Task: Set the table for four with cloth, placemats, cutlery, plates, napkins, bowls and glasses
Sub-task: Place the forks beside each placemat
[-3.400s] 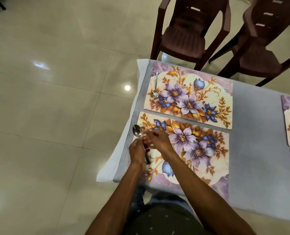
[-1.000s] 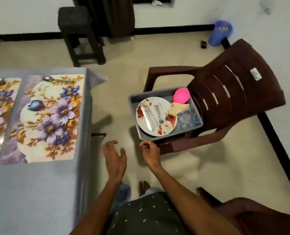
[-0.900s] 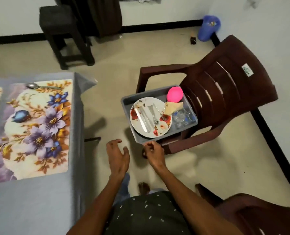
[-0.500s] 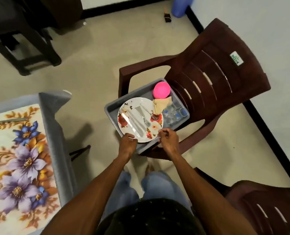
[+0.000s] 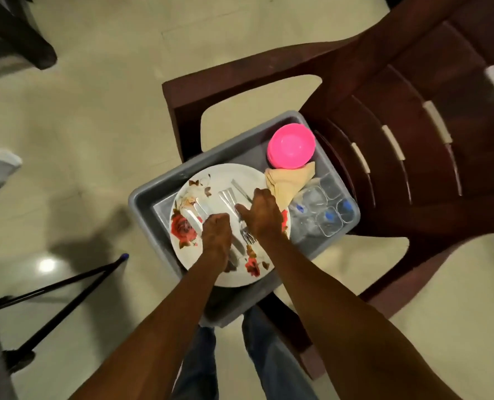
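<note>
Both hands have come off the table and now work over the plate (image 5: pixel 211 180) in the grey tub (image 5: pixel 142 197). The left hand (image 5: pixel 217 235) curls around knives (image 5: pixel 195 215); the right hand (image 5: pixel 261 215) spreads over forks (image 5: pixel 247 235), grip unclear. Spoons done; more cutlery comes next.

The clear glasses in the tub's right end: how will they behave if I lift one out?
The glasses look like thin clear walls, so probably light but breakable. They stand packed together against the grey tub wall, so lifting one may knock its neighbours. Their smooth sides could be slippery; the folded napkin beside them leaves little finger room on that side.
</note>
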